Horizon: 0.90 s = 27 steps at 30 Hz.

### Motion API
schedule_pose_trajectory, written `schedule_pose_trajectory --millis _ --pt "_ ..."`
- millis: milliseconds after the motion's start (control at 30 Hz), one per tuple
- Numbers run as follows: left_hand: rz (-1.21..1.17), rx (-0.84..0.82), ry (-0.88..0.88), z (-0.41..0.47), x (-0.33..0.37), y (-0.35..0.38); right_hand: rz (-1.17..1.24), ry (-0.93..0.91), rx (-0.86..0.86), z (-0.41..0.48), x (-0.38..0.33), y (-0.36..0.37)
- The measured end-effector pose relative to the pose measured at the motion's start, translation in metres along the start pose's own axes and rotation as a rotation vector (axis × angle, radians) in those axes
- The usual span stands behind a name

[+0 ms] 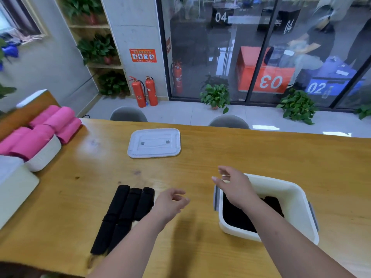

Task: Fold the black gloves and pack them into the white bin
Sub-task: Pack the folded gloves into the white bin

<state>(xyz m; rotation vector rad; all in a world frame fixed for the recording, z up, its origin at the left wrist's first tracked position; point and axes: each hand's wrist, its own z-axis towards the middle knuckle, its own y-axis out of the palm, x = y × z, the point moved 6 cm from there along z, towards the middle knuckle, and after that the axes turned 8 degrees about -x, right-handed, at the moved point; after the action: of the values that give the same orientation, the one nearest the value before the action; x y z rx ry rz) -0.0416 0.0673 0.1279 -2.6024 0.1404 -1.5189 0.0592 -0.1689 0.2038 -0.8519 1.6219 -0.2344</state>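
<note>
Black gloves [122,213] lie in long folded strips side by side on the wooden table, at the lower left. My left hand [170,203] hovers just right of them, fingers loosely curled, holding nothing. The white bin [299,201] stands at the right with black folded gloves [236,215] inside. My right hand [234,183] is spread open over the bin's left rim, empty.
The bin's clear lid [154,142] lies flat at the table's middle back. Pink rolled cloths [40,131] fill a white basket [46,157] at the left, beside another white box [14,189]. Two grey chairs [228,121] stand behind the table.
</note>
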Motion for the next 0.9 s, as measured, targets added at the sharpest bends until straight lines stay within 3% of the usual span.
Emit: schedule_pose_trajectory --millis 467,667,900 --pt "0.283 0.255 -0.132 -0.041 -0.067 -0.082 -0.171 -0.071 -0.343 0.013 -0.045 0.126" --pt "0.539 0.207 -0.144 -0.040 -0.079 -0.089 -0.265 -0.034 -0.506 0.002 -0.027 0.166" --pt "0.701 0.138 -0.128 -0.035 -0.091 -0.078 -0.393 -0.028 -0.570 0.000 -0.009 0.185"
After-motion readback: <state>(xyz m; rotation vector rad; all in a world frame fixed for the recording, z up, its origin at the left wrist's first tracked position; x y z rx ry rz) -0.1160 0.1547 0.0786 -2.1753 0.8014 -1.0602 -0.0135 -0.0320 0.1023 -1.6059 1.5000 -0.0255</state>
